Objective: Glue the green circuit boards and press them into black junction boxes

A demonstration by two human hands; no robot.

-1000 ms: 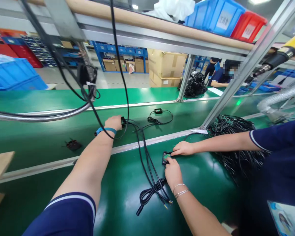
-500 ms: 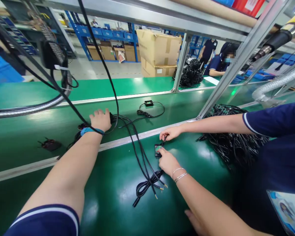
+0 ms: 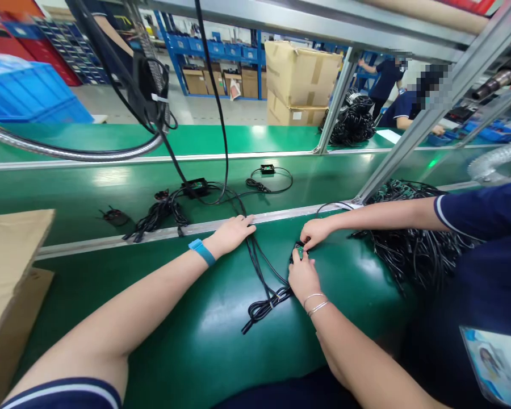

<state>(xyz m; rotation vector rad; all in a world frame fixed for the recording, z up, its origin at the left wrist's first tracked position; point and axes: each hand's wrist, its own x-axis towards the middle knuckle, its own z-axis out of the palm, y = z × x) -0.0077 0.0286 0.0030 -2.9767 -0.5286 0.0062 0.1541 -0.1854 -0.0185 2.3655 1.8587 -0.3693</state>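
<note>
My left hand (image 3: 234,234), with a blue band at its wrist, lies palm down over black cables by the metal rail, its fingers stretched out. The cables (image 3: 254,264) run out below it to a tied black bundle (image 3: 262,309). Behind the hand, on the far side of the rail, sits an open black case (image 3: 196,187) with a cable cluster (image 3: 157,216) beside it. My right hand is out of view. To the right, a co-worker's two hands hold a small black case with a green board (image 3: 299,250).
A large heap of black cables (image 3: 413,227) lies at the right. Another small case (image 3: 267,169) rests beyond the rail (image 3: 281,215). Cardboard (image 3: 15,255) stands at the left edge. A slanted metal post (image 3: 392,130) and hanging cables (image 3: 215,85) cross the view.
My left hand has moved right and nearer, off the black case onto the cables. The camera view has shifted left, bringing cardboard into view. The co-worker's hands are closer together at their case.
</note>
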